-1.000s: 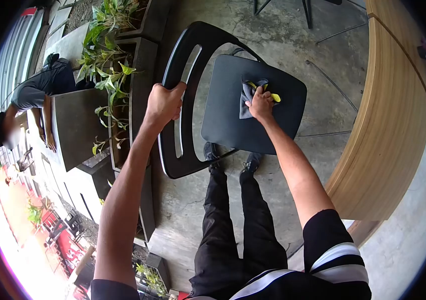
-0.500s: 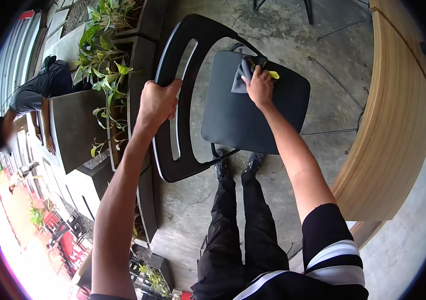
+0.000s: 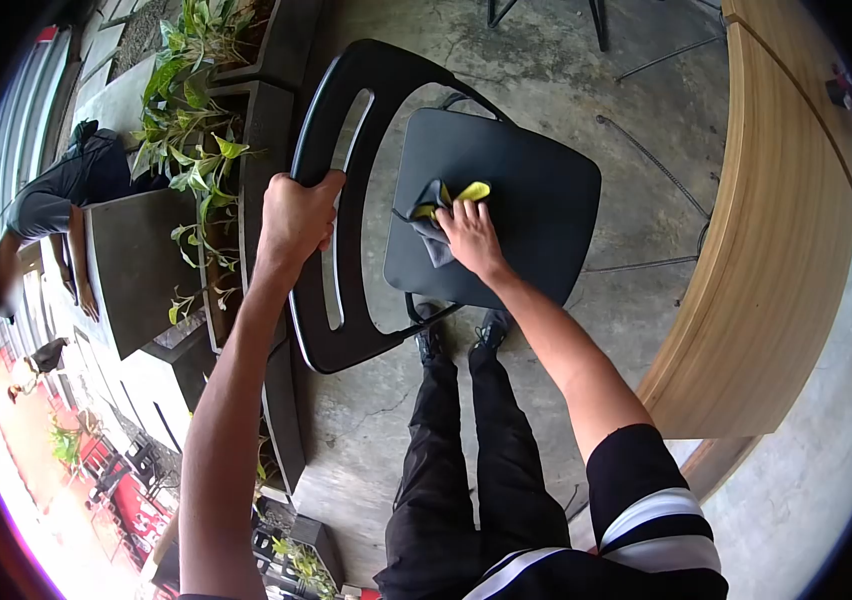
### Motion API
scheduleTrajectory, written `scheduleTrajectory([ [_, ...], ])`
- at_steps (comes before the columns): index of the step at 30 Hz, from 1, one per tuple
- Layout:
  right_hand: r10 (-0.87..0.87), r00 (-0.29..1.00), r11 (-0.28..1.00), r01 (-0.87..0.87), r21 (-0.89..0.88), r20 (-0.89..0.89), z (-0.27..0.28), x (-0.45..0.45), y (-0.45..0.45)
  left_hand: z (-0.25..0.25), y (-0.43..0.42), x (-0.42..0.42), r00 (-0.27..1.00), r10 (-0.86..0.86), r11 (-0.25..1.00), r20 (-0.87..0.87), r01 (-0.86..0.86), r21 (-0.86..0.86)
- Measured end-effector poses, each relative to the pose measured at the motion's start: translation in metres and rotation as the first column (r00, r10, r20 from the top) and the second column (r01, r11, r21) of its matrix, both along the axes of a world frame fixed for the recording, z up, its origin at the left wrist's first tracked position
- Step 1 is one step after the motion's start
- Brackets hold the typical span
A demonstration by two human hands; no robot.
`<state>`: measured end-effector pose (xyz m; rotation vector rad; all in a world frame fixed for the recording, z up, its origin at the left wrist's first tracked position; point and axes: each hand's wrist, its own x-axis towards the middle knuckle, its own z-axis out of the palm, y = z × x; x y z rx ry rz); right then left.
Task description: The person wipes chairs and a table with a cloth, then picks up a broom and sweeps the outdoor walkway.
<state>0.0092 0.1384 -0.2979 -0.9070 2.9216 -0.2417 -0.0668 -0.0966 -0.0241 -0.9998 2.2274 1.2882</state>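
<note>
A black chair (image 3: pixel 536 220) stands in front of me, with its slotted backrest (image 3: pixel 366 140) on the left side. My left hand (image 3: pixel 294 222) is closed around the backrest's outer bar. On the seat, my right hand (image 3: pixel 472 238) presses a grey and yellow cloth (image 3: pixel 433 233) against the surface, fingers bent over it. The cloth is bunched, with a yellow fold sticking out beyond the fingertips. It lies on the seat's near left part.
Planter boxes (image 3: pixel 264 130) with leafy plants (image 3: pixel 201 150) line the left side. Beyond them a person (image 3: pixel 56 205) leans on a grey block. A wooden table (image 3: pixel 761 260) curves along the right. Thin metal legs (image 3: pixel 651 180) stand on the concrete floor.
My right hand has slid the cloth from the seat's far edge toward me and the left. My left hand keeps its hold on the backrest. The view has shifted slightly.
</note>
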Motion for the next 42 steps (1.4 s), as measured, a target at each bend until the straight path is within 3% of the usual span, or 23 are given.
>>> scheduleTrajectory([
  [2,-0.020,0.994,0.999,0.023,0.028,-0.111,-0.007,-0.046,-0.013,-0.003,-0.001,-0.001,1.000,-0.006,1.000,-0.009,0.006,-0.008],
  [4,-0.282,0.933,0.953,0.300,0.047,-0.224,-0.009,-0.090,-0.013,-0.006,-0.003,0.003,1.000,-0.011,1.000,0.005,0.011,-0.013],
  [5,-0.283,0.934,0.953,0.300,0.050,-0.217,-0.004,-0.095,-0.014,-0.006,-0.004,0.002,1.000,-0.008,1.000,0.011,0.008,-0.008],
  [8,-0.602,0.798,0.795,0.601,0.082,-0.009,0.012,-0.110,-0.021,-0.006,0.002,0.002,1.000,0.003,1.000,0.006,-0.003,0.020],
  [10,-0.455,0.885,0.890,0.451,0.060,0.098,0.017,-0.081,-0.040,-0.003,0.003,0.003,1.000,0.000,1.000,-0.007,0.000,0.005],
  [12,-0.183,0.966,0.979,0.197,-0.061,0.184,0.009,-0.034,-0.059,0.001,0.001,0.001,0.999,0.000,1.000,-0.037,-0.001,-0.011],
  [14,0.097,0.950,0.989,-0.059,-0.135,0.297,0.005,-0.006,-0.061,-0.002,0.001,0.001,1.000,-0.002,1.000,-0.023,0.002,-0.006],
  [17,0.092,0.984,0.973,-0.056,-0.223,0.153,-0.009,-0.021,-0.028,-0.004,-0.002,0.001,1.000,0.000,1.000,-0.013,0.000,0.001],
  [20,-0.214,0.976,0.970,0.218,-0.103,0.051,-0.007,-0.063,0.026,-0.007,-0.001,0.002,1.000,0.017,0.999,-0.011,-0.017,0.033],
  [23,-0.572,0.819,0.820,0.570,-0.060,-0.048,0.007,-0.095,0.078,-0.005,-0.002,0.002,1.000,0.004,1.000,-0.002,-0.004,0.010],
  [24,-0.571,0.819,0.821,0.568,-0.062,-0.059,0.009,-0.098,0.094,-0.004,-0.002,0.001,1.000,0.005,1.000,-0.012,-0.005,0.016],
  [26,-0.747,0.660,0.663,0.748,-0.024,-0.087,0.009,-0.095,0.117,-0.003,-0.002,0.002,1.000,0.002,1.000,-0.017,-0.002,0.014],
  [28,-0.790,0.612,0.613,0.789,-0.041,-0.024,0.012,-0.074,0.123,-0.002,-0.001,0.004,0.999,0.003,1.000,-0.045,-0.002,0.020],
  [30,-0.768,0.640,0.640,0.764,-0.077,-0.039,0.012,-0.037,0.115,-0.002,-0.001,0.005,0.999,-0.006,1.000,-0.034,0.007,0.024],
  [32,-0.707,0.688,0.706,0.701,-0.104,-0.163,0.006,0.001,0.095,-0.002,-0.005,0.001,0.999,-0.014,1.000,-0.052,0.015,0.022],
  [34,-0.620,0.765,0.782,0.621,-0.053,-0.177,0.007,0.045,0.068,-0.006,-0.007,0.003,0.999,-0.010,1.000,-0.050,0.012,0.027],
  [36,-0.126,0.989,0.992,0.124,-0.034,-0.079,0.011,0.082,0.058,-0.006,-0.004,0.004,0.999,-0.017,0.999,-0.038,0.018,0.037],
  [37,-0.131,0.988,0.991,0.129,-0.030,-0.077,0.014,0.081,0.052,-0.005,-0.002,0.005,0.999,-0.019,0.999,-0.037,0.021,0.037],
  [38,0.212,0.977,0.977,-0.212,-0.006,-0.009,0.012,0.072,0.045,-0.002,-0.002,0.004,0.999,-0.019,0.999,-0.041,0.021,0.033],
  [39,0.529,0.846,0.848,-0.530,-0.010,0.064,0.010,0.061,0.040,-0.001,-0.002,0.004,0.999,-0.019,0.999,-0.043,0.020,0.026],
  [41,0.509,0.857,0.856,-0.514,-0.060,-0.074,0.004,0.011,0.036,0.000,-0.002,0.004,0.999,-0.007,0.999,-0.036,0.008,0.033],
  [42,0.263,0.957,0.961,-0.271,-0.049,-0.118,0.005,-0.017,0.033,0.001,-0.001,0.003,0.999,0.004,0.999,-0.035,-0.002,0.047],
])
